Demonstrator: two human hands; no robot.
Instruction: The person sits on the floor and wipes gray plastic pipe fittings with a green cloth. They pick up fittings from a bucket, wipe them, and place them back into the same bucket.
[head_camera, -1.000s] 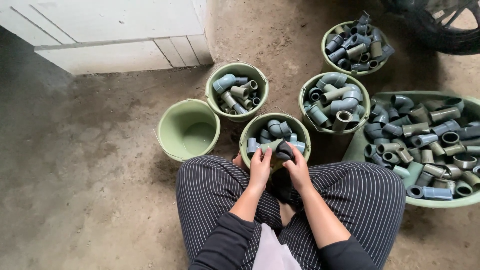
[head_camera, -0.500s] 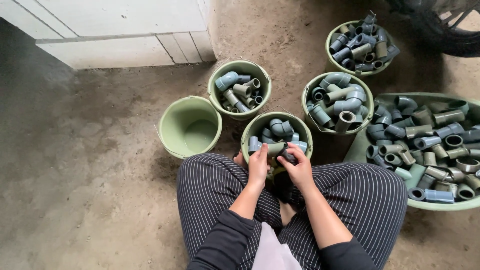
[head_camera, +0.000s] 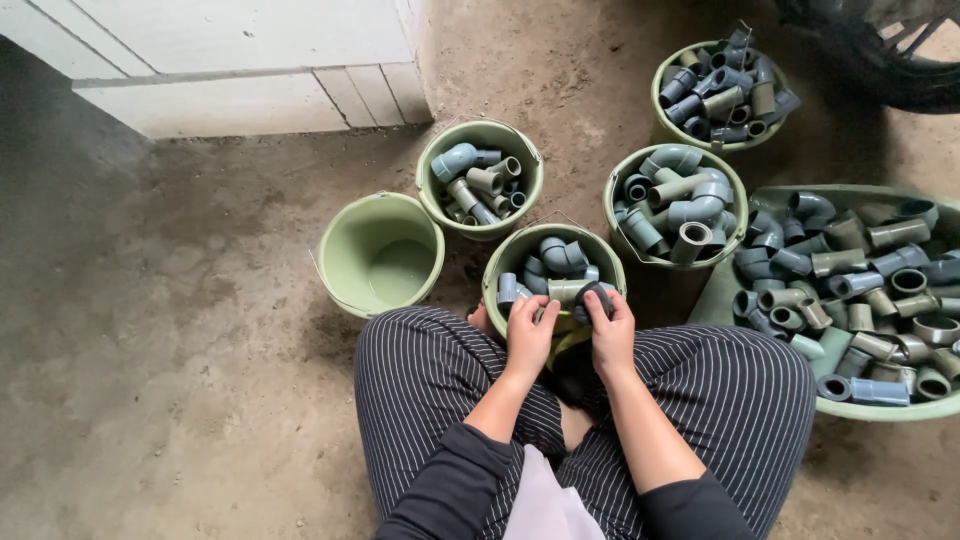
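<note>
I squat over a green bucket (head_camera: 510, 258) of grey pipe fittings that stands between my knees. My left hand (head_camera: 530, 333) and my right hand (head_camera: 609, 330) meet at its near rim. Together they grip one olive-grey pipe fitting (head_camera: 573, 291) with a dark round end, the left hand on its pale end and the right hand's fingers on the dark end. My striped trousers (head_camera: 440, 390) hide the bucket's near side.
An empty green bucket (head_camera: 340, 250) stands at the left. Three more green buckets of fittings (head_camera: 480, 178) (head_camera: 676, 205) (head_camera: 718, 88) stand beyond. A wide green basin (head_camera: 880, 410) full of fittings lies at the right. A white concrete block (head_camera: 240, 60) sits at the back left, on a dirt floor.
Both hands stay on the fitting at the bucket's rim, with only small finger shifts. The view has tilted slightly.
</note>
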